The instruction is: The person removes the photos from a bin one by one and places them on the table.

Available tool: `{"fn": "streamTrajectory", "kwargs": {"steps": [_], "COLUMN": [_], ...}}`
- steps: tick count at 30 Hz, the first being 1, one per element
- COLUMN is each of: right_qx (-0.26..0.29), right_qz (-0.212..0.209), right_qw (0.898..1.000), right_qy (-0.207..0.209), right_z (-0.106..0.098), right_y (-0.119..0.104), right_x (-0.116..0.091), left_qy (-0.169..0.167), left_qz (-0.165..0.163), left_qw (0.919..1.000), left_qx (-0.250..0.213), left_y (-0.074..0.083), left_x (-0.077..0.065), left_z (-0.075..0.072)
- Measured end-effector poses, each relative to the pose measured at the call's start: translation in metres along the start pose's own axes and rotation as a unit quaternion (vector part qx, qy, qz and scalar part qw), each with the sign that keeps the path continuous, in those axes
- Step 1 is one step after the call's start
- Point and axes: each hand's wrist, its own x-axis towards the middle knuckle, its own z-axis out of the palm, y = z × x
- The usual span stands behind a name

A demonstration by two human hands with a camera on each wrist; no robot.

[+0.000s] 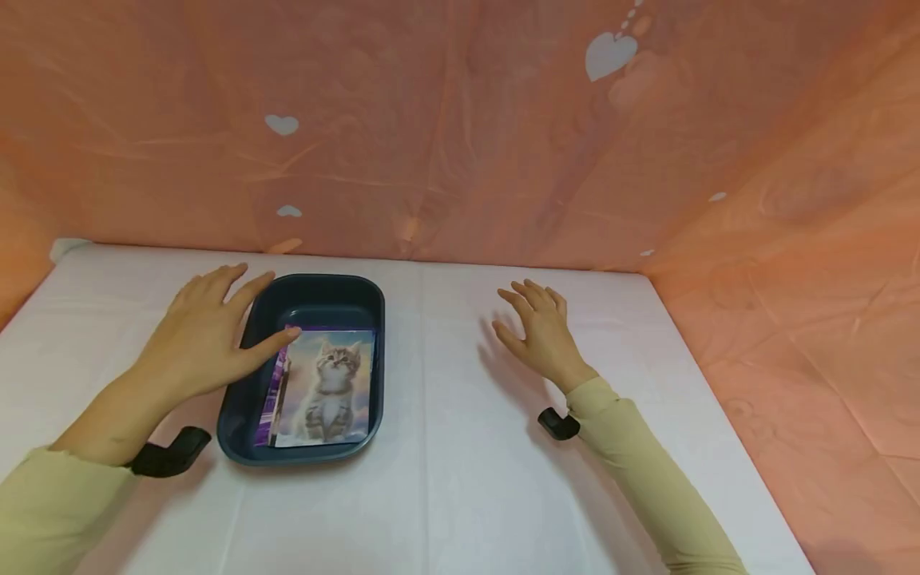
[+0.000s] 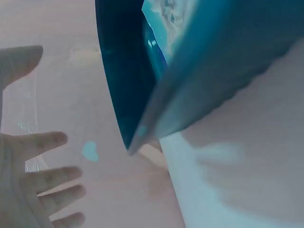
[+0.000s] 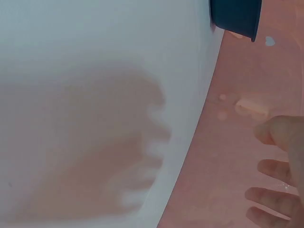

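One kitten picture (image 1: 334, 399) lies in the tub (image 1: 319, 295), towards six o'clock; the left hand (image 1: 197, 339), spread wide at nine o'clock, and right hand (image 1: 542, 335), loosely spread at three, hold nothing.

An orange curtain (image 1: 402, 152) printed with pale hearts (image 1: 609, 56) hangs behind and beside a white table (image 1: 474, 463).

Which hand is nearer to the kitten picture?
Left. The left hand is left of the kitten picture, thumb at its upper-left corner; the right hand is farther, to the right.
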Motion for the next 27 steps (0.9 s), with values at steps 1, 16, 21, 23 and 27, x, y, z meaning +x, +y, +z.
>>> {"fn": "streamTrajectory", "kwargs": {"steps": [1,16,21,23,27], "right_qx": [0.002,0.034,0.033,0.033,0.035], "right_qz": [0.0,-0.001,-0.001,-0.003,-0.007], "right_qw": [1.0,0.999,0.999,0.999,0.999], "right_qy": [-0.001,-0.002,-0.008,-0.009,-0.013], "right_z": [0.0,0.001,0.002,0.003,0.004], "right_y": [-0.001,-0.009,-0.01,-0.011,-0.012], "right_x": [0.0,-0.003,-0.003,-0.004,-0.004], "left_qy": [0.005,0.056,0.046,0.047,0.028], "left_qz": [0.005,0.032,0.013,0.01,0.003], "left_qw": [1.0,0.9978,0.9982,0.9977,0.9966], "left_qx": [0.001,-0.015,-0.037,-0.048,-0.077], "left_y": [-0.001,-0.019,-0.026,-0.03,-0.037], "left_x": [-0.001,-0.018,-0.024,-0.025,-0.029], "left_z": [0.0,0.014,0.02,0.023,0.029]}}
